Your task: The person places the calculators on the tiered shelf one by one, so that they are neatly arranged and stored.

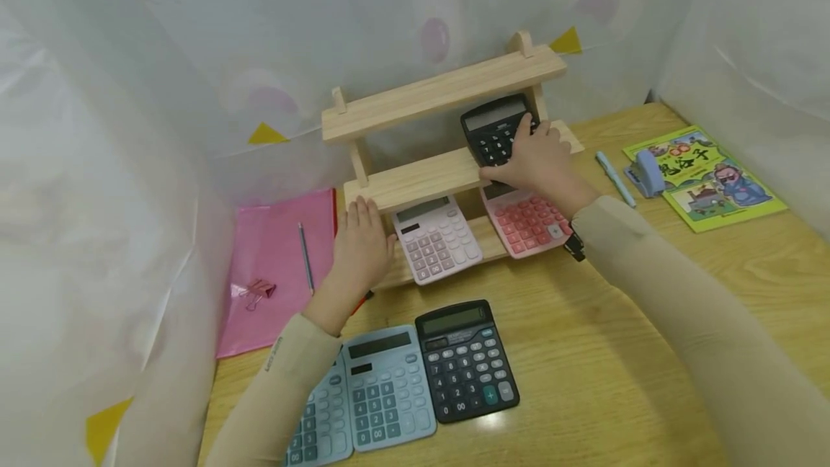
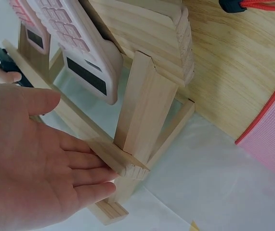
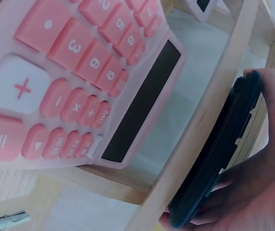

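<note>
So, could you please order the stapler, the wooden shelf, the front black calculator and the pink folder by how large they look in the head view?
Largest to smallest:
1. Wooden shelf
2. Pink folder, partly hidden
3. Front black calculator
4. Stapler

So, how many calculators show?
6: black one in right hand; pale one and pink one on bottom shelf; two blue ones, another black one on table; others possibly hidden.

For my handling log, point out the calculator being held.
The black calculator at the rack, gripped by the right hand; no other calculator is held.
</note>
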